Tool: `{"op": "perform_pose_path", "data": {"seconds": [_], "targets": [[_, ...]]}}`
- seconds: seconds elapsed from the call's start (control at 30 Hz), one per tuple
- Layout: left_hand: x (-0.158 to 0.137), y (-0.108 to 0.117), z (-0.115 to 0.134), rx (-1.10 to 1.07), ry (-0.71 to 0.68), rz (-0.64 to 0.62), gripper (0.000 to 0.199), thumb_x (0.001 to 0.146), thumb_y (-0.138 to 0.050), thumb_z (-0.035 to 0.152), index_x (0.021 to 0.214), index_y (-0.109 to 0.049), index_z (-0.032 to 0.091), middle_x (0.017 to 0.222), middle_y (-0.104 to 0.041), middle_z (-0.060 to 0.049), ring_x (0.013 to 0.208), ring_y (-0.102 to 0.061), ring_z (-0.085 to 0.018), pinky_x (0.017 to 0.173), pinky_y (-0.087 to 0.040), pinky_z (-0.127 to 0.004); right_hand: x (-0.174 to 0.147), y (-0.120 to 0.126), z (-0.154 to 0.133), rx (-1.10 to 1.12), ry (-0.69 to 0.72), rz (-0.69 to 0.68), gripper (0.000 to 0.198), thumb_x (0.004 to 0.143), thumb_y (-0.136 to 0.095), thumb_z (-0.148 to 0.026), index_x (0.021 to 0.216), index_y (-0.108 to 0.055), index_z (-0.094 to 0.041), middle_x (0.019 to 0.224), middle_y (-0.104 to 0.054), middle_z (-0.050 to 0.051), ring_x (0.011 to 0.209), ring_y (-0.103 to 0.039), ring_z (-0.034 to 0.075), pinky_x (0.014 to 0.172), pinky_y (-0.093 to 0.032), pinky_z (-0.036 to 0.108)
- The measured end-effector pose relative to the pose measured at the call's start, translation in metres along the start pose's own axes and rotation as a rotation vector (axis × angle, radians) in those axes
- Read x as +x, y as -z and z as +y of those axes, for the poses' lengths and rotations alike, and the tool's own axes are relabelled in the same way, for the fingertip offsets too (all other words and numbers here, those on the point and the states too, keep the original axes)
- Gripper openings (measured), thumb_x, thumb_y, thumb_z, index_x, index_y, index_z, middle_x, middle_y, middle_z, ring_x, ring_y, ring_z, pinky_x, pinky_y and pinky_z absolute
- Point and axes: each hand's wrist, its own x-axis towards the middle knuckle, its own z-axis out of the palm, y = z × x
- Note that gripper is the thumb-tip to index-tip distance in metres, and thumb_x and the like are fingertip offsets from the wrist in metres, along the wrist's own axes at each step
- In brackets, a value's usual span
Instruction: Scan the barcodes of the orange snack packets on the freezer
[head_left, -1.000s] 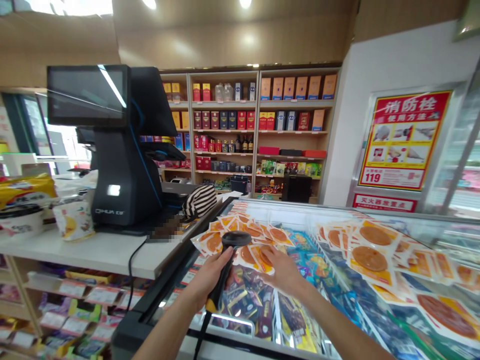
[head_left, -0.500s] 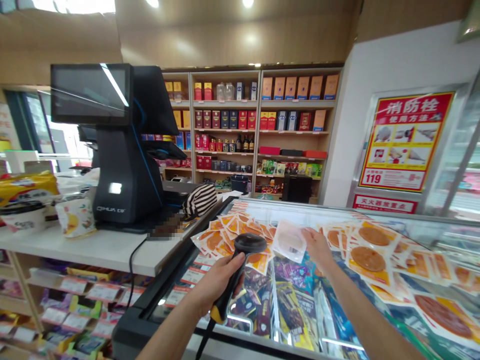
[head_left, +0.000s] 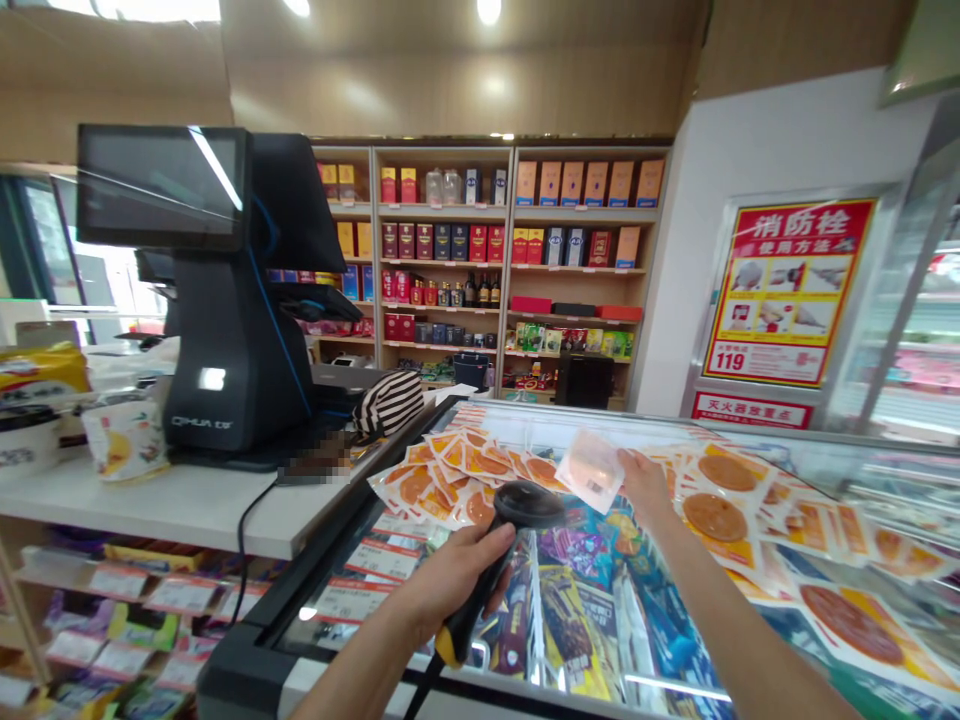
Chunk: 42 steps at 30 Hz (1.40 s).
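A black and yellow barcode scanner is wrapped in my left hand, its head tilted toward the right. My right hand pinches the right edge of a flat white packet, whose back with a small printed label faces me. The packet is just beyond the scanner's head, above the freezer's glass top. Behind and left of the scanner lies a spread pile of orange and white packets with round brown patties. More such packets are spread to the right of my right hand.
The chest freezer holds colourful ice cream packs under its glass. On the left counter stands a black checkout terminal, with a cable hanging down. Shelves of boxes line the back wall.
The scanner in my left hand has moved right and its head has turned toward the packet. The white packet has tilted and shifted slightly right. The view has swung a little.
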Motion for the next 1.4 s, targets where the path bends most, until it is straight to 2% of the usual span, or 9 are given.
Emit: {"op": "perform_pose_path", "data": {"seconds": [0.17,0.3,0.47,0.63,0.73,0.93,1.1,1.3,1.4], "targets": [[0.000,-0.003,0.005,-0.022,-0.016,0.002,0.034,0.069,-0.044,0.049,0.065,-0.045,0.015,0.051,-0.046,0.004,0.037,-0.038,-0.005,0.037,-0.027,-0.017,0.003,0.001,0.002,0.022,-0.053,0.082,0.045,0.070,-0.030,-0.044,0.083,-0.061,-0.014,0.063,-0.062,0.005,0.063,-0.055,0.019,0.055,-0.042,0.027],[0.004,-0.002,0.005,-0.004,-0.013,-0.011,0.035,0.069,-0.044,0.050,0.062,-0.044,0.015,0.051,-0.047,0.004,0.037,-0.040,-0.005,0.038,-0.028,-0.017,0.010,0.026,-0.005,-0.117,-0.050,0.336,0.045,0.071,-0.031,-0.040,0.092,-0.059,-0.011,0.078,-0.063,0.010,0.076,-0.055,0.022,0.065,-0.041,0.031],[0.012,-0.004,0.007,0.027,-0.036,0.131,0.036,0.068,-0.043,0.051,0.059,-0.042,0.016,0.046,-0.046,0.005,0.036,-0.040,-0.005,0.038,-0.028,-0.018,0.022,0.077,-0.003,-0.334,0.204,0.599,0.043,0.077,-0.027,-0.032,0.103,-0.054,-0.011,0.098,-0.059,0.012,0.090,-0.052,0.020,0.077,-0.038,0.032],[0.022,-0.004,0.006,-0.025,-0.054,0.208,0.037,0.067,-0.043,0.053,0.063,-0.042,0.017,0.046,-0.047,0.005,0.036,-0.041,-0.006,0.038,-0.028,-0.018,0.028,0.104,0.044,-0.686,0.420,0.263,0.041,0.078,-0.026,-0.026,0.098,-0.057,-0.010,0.105,-0.056,0.012,0.100,-0.047,0.019,0.086,-0.034,0.033],[0.027,0.000,0.003,-0.035,-0.036,0.164,0.037,0.067,-0.044,0.053,0.066,-0.042,0.017,0.048,-0.047,0.005,0.037,-0.042,-0.006,0.038,-0.029,-0.019,0.028,0.113,0.071,-0.837,0.322,0.115,0.038,0.077,-0.027,-0.027,0.096,-0.058,-0.016,0.106,-0.056,0.009,0.102,-0.046,0.021,0.085,-0.033,0.042],[0.031,0.004,-0.001,-0.049,-0.048,0.172,0.037,0.066,-0.044,0.054,0.067,-0.042,0.017,0.050,-0.047,0.005,0.038,-0.043,-0.006,0.037,-0.029,-0.018,0.027,0.133,0.082,-0.897,0.145,0.079,0.033,0.074,-0.033,-0.031,0.095,-0.058,-0.023,0.108,-0.054,0.007,0.103,-0.044,0.028,0.080,-0.030,0.055],[0.029,0.005,0.000,-0.062,-0.066,0.243,0.037,0.066,-0.043,0.054,0.066,-0.043,0.016,0.050,-0.046,0.005,0.037,-0.042,-0.006,0.037,-0.029,-0.018,0.017,0.094,0.044,-0.913,0.260,0.163,0.036,0.071,-0.037,-0.035,0.097,-0.056,-0.018,0.113,-0.049,0.013,0.107,-0.039,0.027,0.088,-0.026,0.048],[0.017,0.020,0.001,-0.018,-0.027,0.204,0.037,0.067,-0.043,0.052,0.060,-0.043,0.016,0.046,-0.046,0.004,0.037,-0.041,-0.006,0.038,-0.030,-0.018,-0.012,-0.011,-0.004,-0.635,0.391,-0.341,0.044,0.068,-0.040,-0.027,0.110,-0.048,-0.013,0.115,-0.049,0.009,0.107,-0.042,0.019,0.092,-0.029,0.033],[0.009,0.027,0.001,-0.022,-0.024,0.246,0.036,0.068,-0.043,0.051,0.061,-0.043,0.016,0.048,-0.048,0.003,0.038,-0.041,-0.006,0.038,-0.029,-0.018,-0.022,-0.048,-0.008,-0.638,0.384,-0.473,0.048,0.066,-0.043,-0.022,0.113,-0.044,-0.013,0.117,-0.047,0.010,0.108,-0.041,0.020,0.090,-0.030,0.033]]}}
